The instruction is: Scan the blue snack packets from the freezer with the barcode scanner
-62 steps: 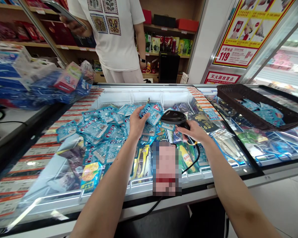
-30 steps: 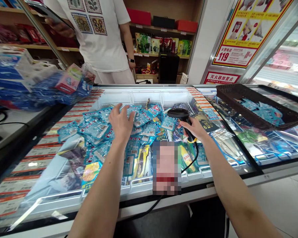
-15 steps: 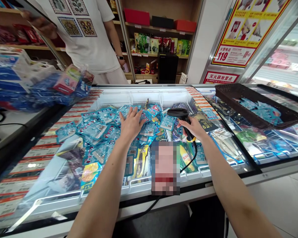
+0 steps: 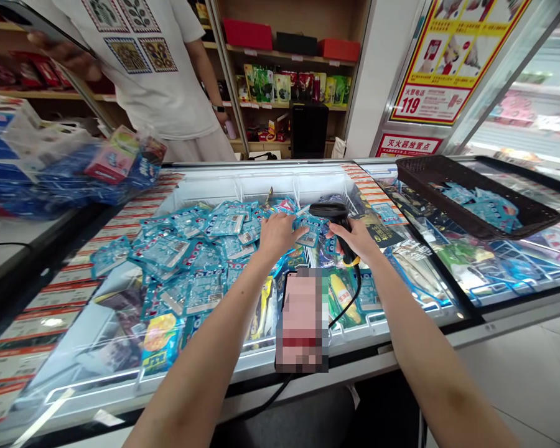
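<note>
My right hand (image 4: 354,239) is wrapped round the handle of a black barcode scanner (image 4: 329,210), whose head points left. Below the scanner head is a small blue packet (image 4: 312,229). My left hand (image 4: 277,236) is at that packet's left edge, fingers and thumb apart; its fingertips are partly hidden. Many similar blue packets (image 4: 163,249) lie heaped on the glass top of the freezer (image 4: 98,320), left of my left hand. A phone (image 4: 302,320) with a blurred-out screen lies in front of my hands. The scanner's black cable (image 4: 354,298) curls down beside it.
A dark brown basket (image 4: 410,180) with several blue packets stands at the right. Bagged boxes (image 4: 116,152) are at the left. Across the freezer stands a person in a white shirt (image 4: 154,93) holding a phone (image 4: 37,28). Shelves of goods (image 4: 289,87) stand behind.
My left hand has moved right, from lying spread on the heap to the packet under the scanner. My right hand still holds the scanner. The view has shifted slightly.
</note>
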`<act>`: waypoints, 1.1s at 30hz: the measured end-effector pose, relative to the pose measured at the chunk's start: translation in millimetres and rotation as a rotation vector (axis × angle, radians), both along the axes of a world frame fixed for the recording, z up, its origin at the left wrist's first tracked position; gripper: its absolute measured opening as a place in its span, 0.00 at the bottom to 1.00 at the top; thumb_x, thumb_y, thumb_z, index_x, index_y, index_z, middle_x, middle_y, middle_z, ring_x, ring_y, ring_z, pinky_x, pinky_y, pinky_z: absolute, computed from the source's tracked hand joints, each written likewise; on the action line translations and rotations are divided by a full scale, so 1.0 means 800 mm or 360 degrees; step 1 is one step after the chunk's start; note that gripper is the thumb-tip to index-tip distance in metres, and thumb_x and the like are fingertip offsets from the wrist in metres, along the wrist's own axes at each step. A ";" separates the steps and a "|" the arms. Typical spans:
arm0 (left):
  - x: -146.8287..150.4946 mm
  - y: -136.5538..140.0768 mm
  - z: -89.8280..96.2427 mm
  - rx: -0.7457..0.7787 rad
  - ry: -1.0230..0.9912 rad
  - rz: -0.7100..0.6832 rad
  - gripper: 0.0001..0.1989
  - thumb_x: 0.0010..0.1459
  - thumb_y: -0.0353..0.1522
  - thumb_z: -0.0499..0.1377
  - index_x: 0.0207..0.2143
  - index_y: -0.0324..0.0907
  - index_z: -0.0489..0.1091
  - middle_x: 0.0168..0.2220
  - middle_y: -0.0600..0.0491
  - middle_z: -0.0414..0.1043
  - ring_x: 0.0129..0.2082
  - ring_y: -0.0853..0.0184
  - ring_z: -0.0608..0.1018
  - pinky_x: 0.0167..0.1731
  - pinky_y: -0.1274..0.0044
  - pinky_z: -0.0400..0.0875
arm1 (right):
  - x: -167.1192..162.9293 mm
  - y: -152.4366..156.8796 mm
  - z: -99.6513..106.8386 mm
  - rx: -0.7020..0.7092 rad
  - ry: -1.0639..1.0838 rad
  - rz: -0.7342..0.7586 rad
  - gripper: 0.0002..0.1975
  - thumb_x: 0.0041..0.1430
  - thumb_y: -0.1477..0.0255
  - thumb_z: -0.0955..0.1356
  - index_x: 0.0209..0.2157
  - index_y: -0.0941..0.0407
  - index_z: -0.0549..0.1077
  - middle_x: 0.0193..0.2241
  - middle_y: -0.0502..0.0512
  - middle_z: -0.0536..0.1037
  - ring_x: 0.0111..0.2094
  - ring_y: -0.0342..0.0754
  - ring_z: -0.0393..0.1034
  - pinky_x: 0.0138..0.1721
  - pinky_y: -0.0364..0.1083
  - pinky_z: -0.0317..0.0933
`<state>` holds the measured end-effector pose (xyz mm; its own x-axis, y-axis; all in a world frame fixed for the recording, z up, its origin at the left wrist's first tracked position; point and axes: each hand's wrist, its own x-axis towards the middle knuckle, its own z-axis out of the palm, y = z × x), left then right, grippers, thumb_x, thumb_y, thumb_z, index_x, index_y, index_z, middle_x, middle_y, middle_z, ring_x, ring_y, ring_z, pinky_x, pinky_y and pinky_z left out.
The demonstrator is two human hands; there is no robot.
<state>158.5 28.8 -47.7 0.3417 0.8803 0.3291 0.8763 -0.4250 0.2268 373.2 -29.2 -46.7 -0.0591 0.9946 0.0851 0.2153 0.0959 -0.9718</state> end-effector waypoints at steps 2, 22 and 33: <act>0.010 0.005 -0.005 -0.0041 0.0007 0.0020 0.23 0.57 0.50 0.56 0.38 0.39 0.75 0.42 0.38 0.74 0.48 0.46 0.73 0.49 0.58 0.61 | 0.000 0.000 0.001 0.0001 0.0002 -0.0002 0.22 0.54 0.51 0.68 0.36 0.56 0.71 0.36 0.59 0.81 0.17 0.44 0.68 0.15 0.45 0.63; -0.036 0.022 -0.040 -0.0214 -0.1663 0.0149 0.19 0.56 0.39 0.61 0.45 0.42 0.59 0.25 0.59 0.61 0.26 0.68 0.70 0.32 0.75 0.65 | -0.009 -0.014 0.013 -0.0031 -0.0028 0.0201 0.20 0.56 0.53 0.68 0.34 0.57 0.70 0.34 0.59 0.80 0.16 0.41 0.67 0.15 0.43 0.62; -0.036 0.023 -0.043 -0.0251 -0.1862 0.0154 0.13 0.59 0.35 0.59 0.43 0.42 0.59 0.23 0.61 0.57 0.21 0.73 0.62 0.25 0.79 0.58 | -0.011 -0.010 0.003 0.0002 -0.0128 0.0305 0.22 0.55 0.52 0.69 0.38 0.58 0.70 0.34 0.58 0.80 0.17 0.43 0.69 0.16 0.43 0.62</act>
<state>130.0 47.4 -81.8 -0.1652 0.9448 0.2828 0.1282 -0.2637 0.9560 364.7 -37.3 -44.6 -0.2540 0.9644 0.0739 0.2697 0.1440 -0.9521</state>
